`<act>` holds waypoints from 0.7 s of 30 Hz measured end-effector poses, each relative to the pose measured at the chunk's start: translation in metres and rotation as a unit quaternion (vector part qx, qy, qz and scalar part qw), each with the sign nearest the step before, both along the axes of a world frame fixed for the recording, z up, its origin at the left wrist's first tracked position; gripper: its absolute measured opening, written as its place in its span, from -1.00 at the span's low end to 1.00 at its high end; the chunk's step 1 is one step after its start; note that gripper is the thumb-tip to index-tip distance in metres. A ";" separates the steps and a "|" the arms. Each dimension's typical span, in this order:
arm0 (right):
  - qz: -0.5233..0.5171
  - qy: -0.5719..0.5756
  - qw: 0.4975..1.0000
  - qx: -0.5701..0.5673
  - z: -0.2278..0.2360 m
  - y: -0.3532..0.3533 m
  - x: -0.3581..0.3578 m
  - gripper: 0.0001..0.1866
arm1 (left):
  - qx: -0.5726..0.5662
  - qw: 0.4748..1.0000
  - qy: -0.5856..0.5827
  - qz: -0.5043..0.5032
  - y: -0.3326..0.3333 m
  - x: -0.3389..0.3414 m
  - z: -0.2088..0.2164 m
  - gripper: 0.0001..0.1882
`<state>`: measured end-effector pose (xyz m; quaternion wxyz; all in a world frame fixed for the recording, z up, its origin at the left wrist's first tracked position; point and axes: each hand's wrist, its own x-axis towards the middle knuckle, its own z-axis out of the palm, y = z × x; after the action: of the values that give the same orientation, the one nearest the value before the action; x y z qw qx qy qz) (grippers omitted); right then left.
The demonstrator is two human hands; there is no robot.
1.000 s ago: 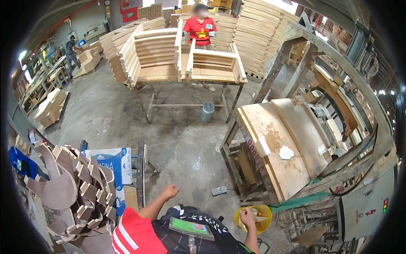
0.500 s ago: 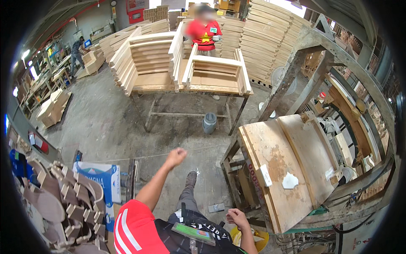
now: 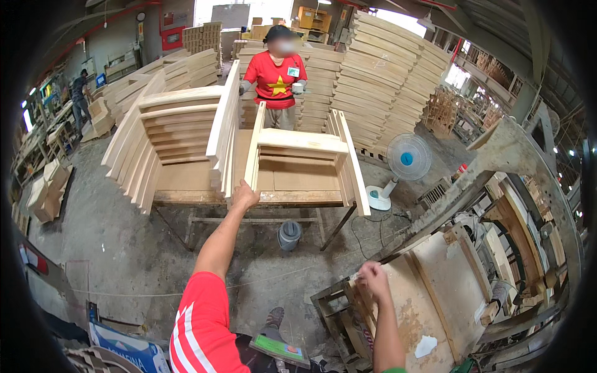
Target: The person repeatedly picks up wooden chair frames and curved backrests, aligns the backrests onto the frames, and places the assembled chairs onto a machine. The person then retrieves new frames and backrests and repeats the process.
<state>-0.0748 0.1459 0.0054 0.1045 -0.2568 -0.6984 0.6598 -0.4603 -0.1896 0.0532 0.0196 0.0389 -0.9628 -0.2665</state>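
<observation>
My left hand (image 3: 246, 195) reaches forward to the table, its fingers closed at the near lower end of a pale wooden frame (image 3: 301, 141). This frame has slanted side posts joined by a crossbar and stands in the smaller stack on the right. To its left is a taller stack of similar frames (image 3: 180, 102). My right hand (image 3: 373, 278) hangs over the near left edge of a wooden-topped machine bed (image 3: 407, 311). Motion smears its fingers, and I see nothing in it.
Across the worktable (image 3: 286, 198) stands a person in a red shirt (image 3: 273, 78), a small object in one hand. A grey bin (image 3: 289, 236) sits beneath the table. A standing fan (image 3: 407, 156) and a metal machine frame (image 3: 528, 161) are to the right. Tall wood stacks (image 3: 385, 81) rise behind.
My left hand has moved forward from above the floor onto the wooden frame. My right hand has risen from beside my body to over the machine bed. The table is closer.
</observation>
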 end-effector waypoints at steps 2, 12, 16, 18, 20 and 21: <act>-0.047 -0.019 0.995 0.085 0.012 0.049 -0.050 -0.76 | 0.054 0.992 -0.094 -0.061 0.025 -0.018 -0.007 -0.36; 0.001 -0.188 0.972 0.140 0.041 0.093 -0.216 -0.45 | 0.158 0.974 -0.131 -0.096 -0.035 0.034 -0.031 -0.32; -0.032 -0.190 0.980 -0.046 0.026 0.091 -0.198 -0.64 | 0.222 0.954 -0.190 -0.067 -0.057 0.089 -0.034 -0.27; -0.037 -0.196 0.980 -0.010 0.025 0.074 -0.191 -0.68 | 0.226 0.966 -0.109 -0.069 -0.079 0.107 -0.051 -0.27; -0.040 -0.187 0.981 0.023 0.026 0.058 -0.168 -0.70 | 0.244 0.963 -0.099 -0.067 -0.092 0.125 -0.060 -0.28; -0.052 -0.184 0.981 0.045 0.031 0.054 -0.149 -0.71 | 0.264 0.954 -0.127 -0.068 -0.092 0.135 -0.060 -0.28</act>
<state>-0.2242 0.2003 0.0369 0.0194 -0.4046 -0.7204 0.5630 -0.3253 -0.2814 -0.0070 -0.1321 0.0104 -0.8531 -0.5047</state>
